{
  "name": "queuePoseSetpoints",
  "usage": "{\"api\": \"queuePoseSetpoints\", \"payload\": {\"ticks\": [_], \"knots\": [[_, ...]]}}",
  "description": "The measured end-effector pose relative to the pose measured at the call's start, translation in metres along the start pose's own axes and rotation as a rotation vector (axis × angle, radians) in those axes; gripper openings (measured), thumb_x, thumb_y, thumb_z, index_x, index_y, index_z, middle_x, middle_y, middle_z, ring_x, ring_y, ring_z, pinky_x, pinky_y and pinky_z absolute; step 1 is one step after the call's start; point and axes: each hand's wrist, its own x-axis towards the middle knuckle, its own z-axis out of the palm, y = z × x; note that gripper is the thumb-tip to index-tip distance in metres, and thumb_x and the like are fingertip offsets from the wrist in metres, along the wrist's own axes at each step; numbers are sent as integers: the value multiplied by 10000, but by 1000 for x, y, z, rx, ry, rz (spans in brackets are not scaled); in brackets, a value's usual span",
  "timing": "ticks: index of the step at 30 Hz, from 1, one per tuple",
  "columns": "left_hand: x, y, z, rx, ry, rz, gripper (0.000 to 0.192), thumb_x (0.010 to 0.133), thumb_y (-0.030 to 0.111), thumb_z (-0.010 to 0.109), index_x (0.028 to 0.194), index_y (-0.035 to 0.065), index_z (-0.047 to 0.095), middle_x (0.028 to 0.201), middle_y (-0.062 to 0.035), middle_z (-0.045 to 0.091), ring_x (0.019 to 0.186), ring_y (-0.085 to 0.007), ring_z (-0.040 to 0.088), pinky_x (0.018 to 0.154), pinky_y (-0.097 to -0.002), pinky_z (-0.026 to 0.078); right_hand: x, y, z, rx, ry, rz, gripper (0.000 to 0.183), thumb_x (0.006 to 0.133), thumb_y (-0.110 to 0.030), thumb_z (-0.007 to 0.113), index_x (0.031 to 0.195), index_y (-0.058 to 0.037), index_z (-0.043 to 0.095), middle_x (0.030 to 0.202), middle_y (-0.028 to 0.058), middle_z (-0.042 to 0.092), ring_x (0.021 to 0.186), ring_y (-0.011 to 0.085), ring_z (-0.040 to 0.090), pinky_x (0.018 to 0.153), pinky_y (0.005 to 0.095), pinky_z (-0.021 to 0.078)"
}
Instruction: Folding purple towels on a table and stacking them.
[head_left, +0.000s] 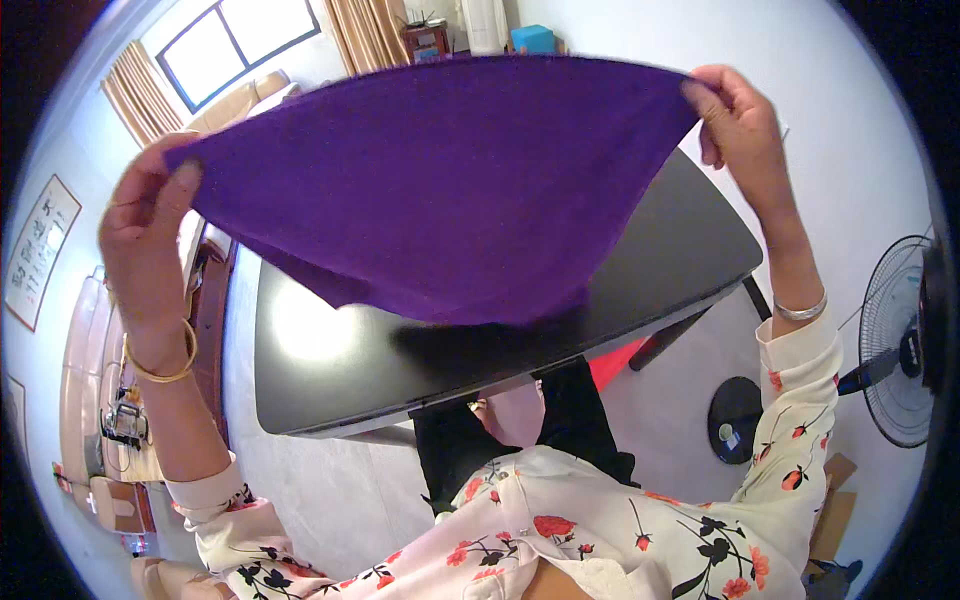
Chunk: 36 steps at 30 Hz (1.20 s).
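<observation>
A purple cloth (450, 180) is stretched between my two raised hands above a black table (300, 390). My left hand (146, 195) pinches its left corner between thumb and fingers. At the opposite corner, my right hand (739, 120) grips the fabric the same way, a little farther out. The upper edge runs taut in a curve, while the middle sags toward the tabletop and casts a dark reflection there. I cannot tell whether the lower hem touches the table. The cloth hides much of the tabletop's far side.
A standing fan (896, 341) is on the right, its round base (735, 420) on the floor. Something red (615, 362) shows under the table. To the left are a beige sofa (79, 375) and a wooden cabinet (210, 322). A blue box (533, 39) sits at the back.
</observation>
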Motion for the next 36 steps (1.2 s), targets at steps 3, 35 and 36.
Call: {"api": "queuePoseSetpoints", "payload": {"ticks": [3, 35, 36], "knots": [[2, 5, -4, -47, 35, 38, 213, 888, 92, 637, 1092, 34, 648, 956, -45, 666, 862, -105, 621, 785, -223, 498, 3, 1, -10, -5, 12, -8, 240, 922, -257, 601, 995, -29, 596, 783, 26, 616, 522, 77, 572, 428, 197, 445], [70, -58, 103, -260, -178, -178, 248, 890, 223, 627, 1094, 82, 629, 901, 50, 602, 784, -36, 537, 722, -188, 423, 79, 66, 1, 50, 123, -97, 315, 976, -282, 495, 1063, 19, 532, 908, 138, 648, 834, 213, 691, 754, 315, 586], [79, -56, 108, -265, -117, -89, 250, 893, 230, 626, 1093, 79, 629, 909, 43, 603, 786, -39, 539, 727, -193, 434, 94, 75, -8, 70, 137, -162, 307, 980, -272, 488, 1070, 19, 531, 918, 140, 648, 848, 216, 689, 766, 315, 582]]}}
